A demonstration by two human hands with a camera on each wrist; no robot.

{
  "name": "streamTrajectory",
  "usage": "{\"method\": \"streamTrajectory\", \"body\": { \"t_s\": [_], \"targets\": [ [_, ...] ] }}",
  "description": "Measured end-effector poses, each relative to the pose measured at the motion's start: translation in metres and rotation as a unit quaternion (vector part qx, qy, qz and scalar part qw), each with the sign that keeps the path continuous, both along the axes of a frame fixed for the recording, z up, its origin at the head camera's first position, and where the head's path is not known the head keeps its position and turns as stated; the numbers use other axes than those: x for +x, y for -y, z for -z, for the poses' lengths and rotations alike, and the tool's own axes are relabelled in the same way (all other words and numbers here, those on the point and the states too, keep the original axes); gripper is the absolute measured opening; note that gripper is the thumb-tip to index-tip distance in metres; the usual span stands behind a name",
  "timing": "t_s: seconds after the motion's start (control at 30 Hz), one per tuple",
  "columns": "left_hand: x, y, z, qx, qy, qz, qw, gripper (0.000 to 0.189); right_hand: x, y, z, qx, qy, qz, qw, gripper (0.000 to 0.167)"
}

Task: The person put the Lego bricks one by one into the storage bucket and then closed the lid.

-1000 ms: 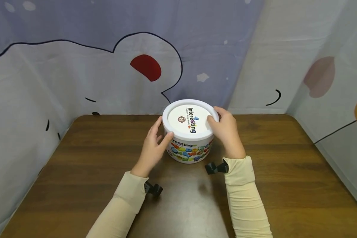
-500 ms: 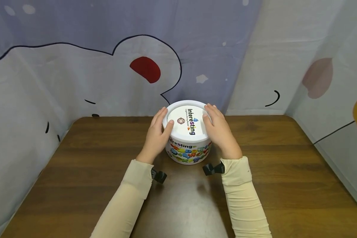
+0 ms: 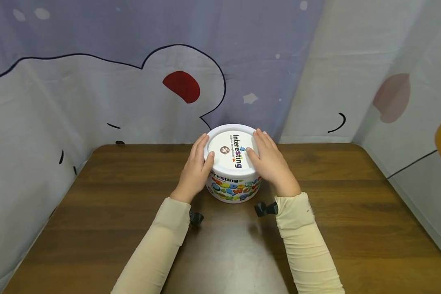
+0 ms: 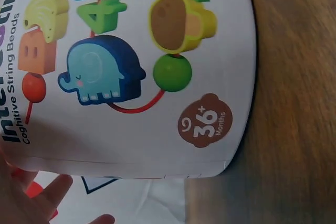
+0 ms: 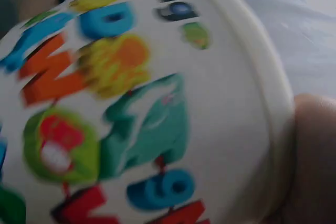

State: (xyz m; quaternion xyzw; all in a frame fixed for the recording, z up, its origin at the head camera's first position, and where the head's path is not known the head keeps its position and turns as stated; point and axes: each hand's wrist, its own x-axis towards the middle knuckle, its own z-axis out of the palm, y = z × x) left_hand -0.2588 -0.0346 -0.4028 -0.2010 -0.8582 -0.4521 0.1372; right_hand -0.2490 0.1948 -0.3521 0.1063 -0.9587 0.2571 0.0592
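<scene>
A round white tub (image 3: 232, 188) stands on the table, its side printed with colourful string beads and letters. Its white lid (image 3: 224, 159) is on, lettered "Interesting". My left hand (image 3: 192, 171) lies along the lid's left edge, fingers fairly straight and thumb at the rim. On the right edge rests my right hand (image 3: 273, 165), fingers extended over the rim and thumb on the lid's top. The left wrist view shows the tub's printed side (image 4: 105, 135) and fingers (image 4: 55, 190) beyond it. In the right wrist view, the hand (image 5: 317, 150) sits against the lid's rim.
The brown wooden table (image 3: 95, 228) extends around the tub on both sides and in front. A printed cloth backdrop (image 3: 264, 73) hangs directly behind the table, close to the tub. Black wrist cameras (image 3: 266, 209) are worn at the cuffs.
Both hands have shifted from the tub's sides further onto the lid's edges. The right fingers now lie over the rim, with the thumb further in on the lid. The tub has barely moved.
</scene>
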Motion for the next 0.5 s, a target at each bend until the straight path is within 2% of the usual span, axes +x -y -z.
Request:
{"method": "streamTrajectory", "body": {
  "t_s": [0.17, 0.27, 0.4, 0.5],
  "targets": [
    [-0.005, -0.001, -0.001, -0.009, -0.012, -0.004, 0.9999, 0.06, -0.007, -0.001, -0.006, 0.049, 0.013, -0.001, 0.9987, 0.069],
    [-0.008, 0.001, 0.0, -0.007, -0.004, 0.003, 1.0, 0.061, -0.01, -0.001, -0.005, 0.061, 0.024, -0.008, 0.9978, 0.071],
    [-0.012, 0.006, 0.006, -0.001, 0.007, 0.024, 0.9997, 0.061, -0.013, -0.002, 0.003, 0.036, 0.025, -0.012, 0.999, 0.074],
    [-0.012, 0.012, 0.012, 0.001, 0.005, 0.044, 0.999, 0.06, -0.011, -0.004, 0.013, -0.016, 0.008, -0.01, 0.9998, 0.072]
  ]
}}
